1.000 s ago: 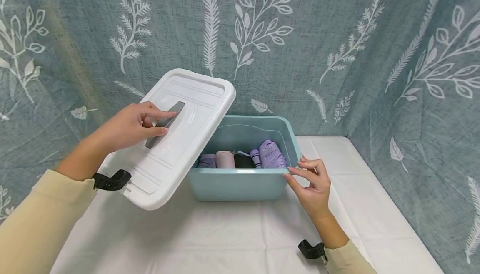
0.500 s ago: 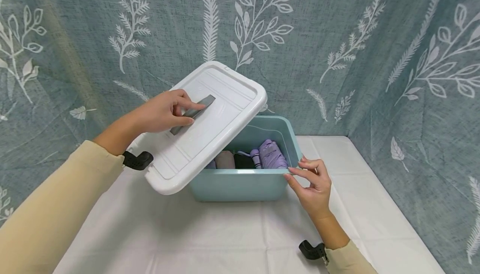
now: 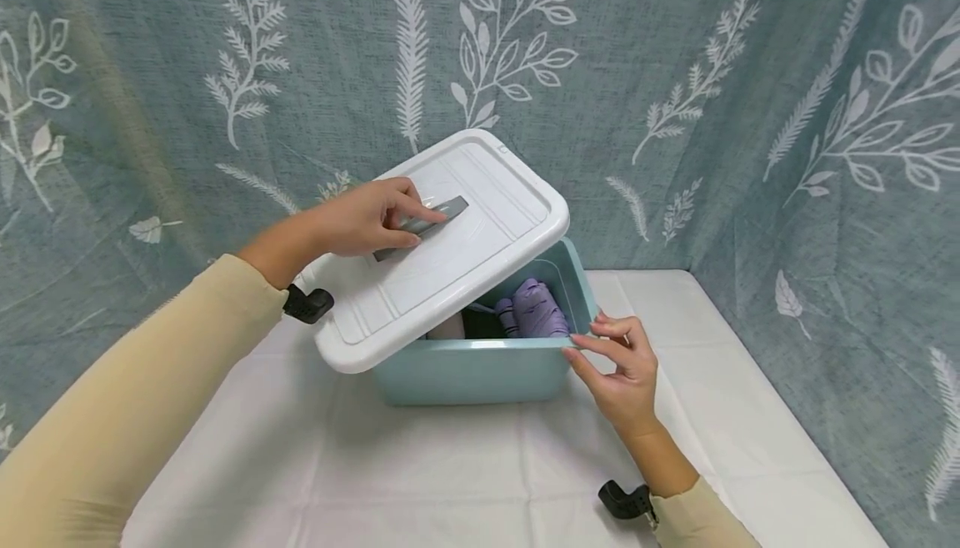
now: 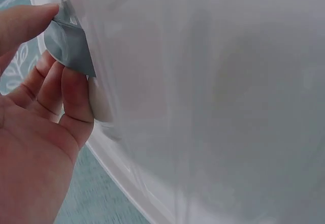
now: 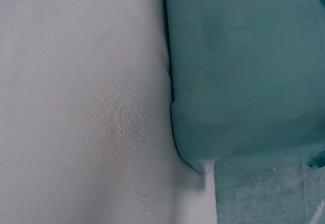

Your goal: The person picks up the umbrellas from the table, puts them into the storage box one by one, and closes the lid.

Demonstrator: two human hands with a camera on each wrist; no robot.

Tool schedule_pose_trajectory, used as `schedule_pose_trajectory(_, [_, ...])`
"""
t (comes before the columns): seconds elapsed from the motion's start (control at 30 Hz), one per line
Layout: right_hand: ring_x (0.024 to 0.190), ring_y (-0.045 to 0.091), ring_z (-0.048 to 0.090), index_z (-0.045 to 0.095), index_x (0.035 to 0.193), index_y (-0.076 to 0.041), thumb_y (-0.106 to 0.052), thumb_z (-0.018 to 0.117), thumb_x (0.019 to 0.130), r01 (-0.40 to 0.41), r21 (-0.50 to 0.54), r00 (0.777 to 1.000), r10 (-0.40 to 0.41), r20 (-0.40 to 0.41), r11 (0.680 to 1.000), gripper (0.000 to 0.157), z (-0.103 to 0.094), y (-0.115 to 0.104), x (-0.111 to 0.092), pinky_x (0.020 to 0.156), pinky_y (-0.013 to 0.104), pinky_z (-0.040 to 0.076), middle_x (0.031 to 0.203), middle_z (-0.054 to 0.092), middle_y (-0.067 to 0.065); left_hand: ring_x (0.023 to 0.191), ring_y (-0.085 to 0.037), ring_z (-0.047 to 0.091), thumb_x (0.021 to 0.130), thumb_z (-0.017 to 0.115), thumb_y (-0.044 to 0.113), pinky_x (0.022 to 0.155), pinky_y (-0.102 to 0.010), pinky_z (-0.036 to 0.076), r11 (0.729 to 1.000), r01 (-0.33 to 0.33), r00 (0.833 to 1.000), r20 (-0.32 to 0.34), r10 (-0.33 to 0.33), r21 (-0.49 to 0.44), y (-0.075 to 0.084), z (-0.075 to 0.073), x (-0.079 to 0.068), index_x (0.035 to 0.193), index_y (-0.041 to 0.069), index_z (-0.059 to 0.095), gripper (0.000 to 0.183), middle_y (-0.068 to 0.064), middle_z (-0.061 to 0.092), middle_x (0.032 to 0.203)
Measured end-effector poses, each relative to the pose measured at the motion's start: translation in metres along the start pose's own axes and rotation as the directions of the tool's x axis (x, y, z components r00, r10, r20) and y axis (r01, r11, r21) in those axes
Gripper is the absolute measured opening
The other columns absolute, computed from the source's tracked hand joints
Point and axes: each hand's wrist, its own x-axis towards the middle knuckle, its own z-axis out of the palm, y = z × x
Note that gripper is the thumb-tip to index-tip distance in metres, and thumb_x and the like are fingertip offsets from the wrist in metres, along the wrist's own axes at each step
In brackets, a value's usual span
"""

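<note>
A white plastic lid (image 3: 480, 227) hangs tilted over the left part of a blue-green storage bin (image 3: 472, 377), covering much of its opening. My left hand (image 3: 367, 218) pinches the lid's grey handle (image 3: 453, 208); the left wrist view shows thumb and fingers on either side of that handle (image 4: 73, 46). My right hand (image 3: 626, 373) holds the bin's front right corner, thumb in front and fingertips at the rim. Inside the bin lie a purple rolled bundle (image 3: 540, 310), a dark item (image 3: 483, 325) and a pale roll (image 3: 447, 328), partly hidden by the lid.
The bin stands on a white cloth-covered table (image 3: 435, 473), close to a grey-green curtain (image 3: 337, 56) with white leaf patterns. The curtain also runs along the right side. In the right wrist view, the bin's side wall (image 5: 244, 71) rises beside the white cloth (image 5: 86, 82).
My left hand has carried the lid rightward over the bin, hiding more of the contents, and the lid's lower end has risen. The right hand stays at the bin's corner.
</note>
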Motion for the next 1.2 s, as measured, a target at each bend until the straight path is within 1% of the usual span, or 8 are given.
schedule_pose_trajectory(0.13, [0.112,0.027,0.062,0.080,0.091,0.007,-0.020,0.086,0.085,0.001,-0.009,1.000,-0.001,0.017,1.000,0.028,-0.002,-0.001,0.001,0.112,0.035,0.049,0.096,0.054,0.030,0.073,-0.022,0.049,0.096,0.072,0.007,0.064,-0.030,0.048,0.999,-0.033,0.999,0.038,0.033,0.016,0.006,0.002,0.012,0.136,0.023,0.069,0.043,-0.006,0.057,0.116])
schedule_pose_trajectory(0.27, [0.112,0.026,0.062,0.080,0.092,0.006,-0.014,0.087,0.083,-0.023,0.003,0.999,0.023,0.031,1.000,0.023,-0.002,-0.004,0.002,0.112,0.034,0.049,0.097,0.055,0.029,0.074,-0.021,0.051,0.095,0.072,0.007,0.066,-0.029,0.048,0.998,-0.062,0.996,0.073,0.060,0.025,0.010,0.003,0.017,0.136,0.024,0.069,0.044,-0.004,0.057,0.117])
schedule_pose_trajectory(0.37, [0.112,0.027,0.061,0.080,0.092,0.006,-0.009,0.087,0.082,-0.043,0.011,0.998,0.043,0.044,0.999,0.020,-0.003,-0.006,0.004,0.112,0.034,0.049,0.098,0.055,0.028,0.075,-0.021,0.050,0.095,0.072,0.006,0.068,-0.030,0.047,0.997,-0.067,0.993,0.101,0.064,0.027,0.013,0.003,0.019,0.135,0.024,0.070,0.044,-0.003,0.057,0.118])
schedule_pose_trajectory(0.53, [0.112,0.027,0.062,0.080,0.092,0.005,-0.003,0.088,0.079,-0.064,-0.013,0.995,0.065,0.072,0.998,0.018,-0.006,-0.010,0.007,0.112,0.033,0.049,0.098,0.056,0.027,0.073,-0.021,0.048,0.095,0.072,0.005,0.068,-0.030,0.045,0.997,-0.076,0.987,0.148,0.070,0.035,0.015,0.005,0.026,0.135,0.024,0.070,0.044,-0.004,0.057,0.117])
schedule_pose_trajectory(0.7, [0.115,0.027,0.062,0.080,0.091,0.007,0.006,0.088,0.073,-0.085,0.003,0.993,0.085,0.080,0.996,0.020,-0.009,-0.012,0.009,0.112,0.032,0.049,0.098,0.056,0.027,0.073,-0.021,0.045,0.096,0.071,0.005,0.068,-0.031,0.042,0.996,-0.086,0.976,0.203,0.076,0.039,0.015,0.009,0.034,0.136,0.023,0.069,0.044,-0.005,0.057,0.119])
schedule_pose_trajectory(0.77, [0.115,0.027,0.062,0.080,0.092,0.006,0.006,0.089,0.073,-0.084,-0.006,0.993,0.085,0.086,0.996,0.021,-0.010,-0.013,0.010,0.111,0.032,0.050,0.099,0.057,0.027,0.072,-0.020,0.044,0.097,0.070,0.005,0.068,-0.031,0.041,0.995,-0.086,0.971,0.226,0.074,0.044,0.016,0.012,0.037,0.137,0.024,0.068,0.044,-0.005,0.057,0.120])
schedule_pose_trajectory(0.97, [0.113,0.027,0.065,0.080,0.091,0.006,0.000,0.089,0.076,-0.046,0.000,0.996,0.046,0.081,0.999,0.019,-0.015,-0.010,0.010,0.108,0.031,0.052,0.100,0.061,0.026,0.073,-0.020,0.045,0.097,0.069,0.005,0.071,-0.032,0.041,0.994,-0.096,0.959,0.275,0.075,0.061,0.023,0.020,0.045,0.137,0.025,0.067,0.045,-0.006,0.057,0.120])
schedule_pose_trajectory(1.2, [0.110,0.028,0.067,0.078,0.088,0.011,0.009,0.087,0.073,0.036,0.110,0.997,-0.043,0.061,0.993,0.017,-0.020,-0.009,0.013,0.104,0.032,0.055,0.101,0.066,0.029,0.082,-0.021,0.046,0.096,0.070,0.003,0.077,-0.033,0.041,0.988,-0.135,0.945,0.311,0.104,0.080,0.025,0.031,0.052,0.136,0.021,0.068,0.044,-0.008,0.056,0.118])
